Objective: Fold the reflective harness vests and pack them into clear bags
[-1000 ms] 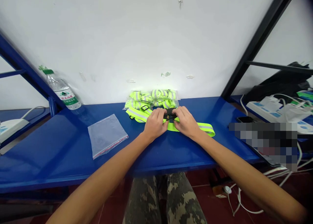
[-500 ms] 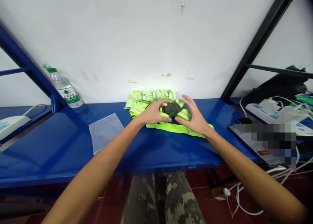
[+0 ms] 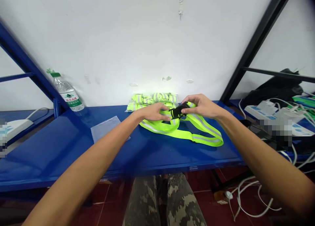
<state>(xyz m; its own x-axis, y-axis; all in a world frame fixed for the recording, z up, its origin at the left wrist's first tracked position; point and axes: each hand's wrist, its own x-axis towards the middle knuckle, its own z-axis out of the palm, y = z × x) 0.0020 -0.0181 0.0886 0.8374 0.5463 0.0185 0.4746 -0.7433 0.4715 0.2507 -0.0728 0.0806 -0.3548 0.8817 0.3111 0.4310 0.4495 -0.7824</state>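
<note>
A neon yellow reflective belt (image 3: 205, 139) with a grey stripe lies in loops on the blue table. Its black plastic buckle (image 3: 178, 111) is held up between my two hands. My right hand (image 3: 203, 106) pinches the right side of the buckle between thumb and fingers. With thumb and fingers curled, my left hand (image 3: 154, 112) grips the belt at the buckle's left end. Just behind, against the wall, sit several rolled yellow reflective belts (image 3: 165, 97) in clear plastic. A flat clear plastic bag (image 3: 103, 129) lies left of my left hand, partly covered by my forearm.
A water bottle (image 3: 69, 93) with a green cap stands at the table's back left. White power strips (image 3: 261, 112) and tangled cables are on the right, past a dark metal post (image 3: 242, 66). The table's front edge (image 3: 172, 170) runs above my knees.
My hands have closed on the belt and its buckle. The buckle has turned and shifted slightly right, and the belt has opened into wider loops reaching further right.
</note>
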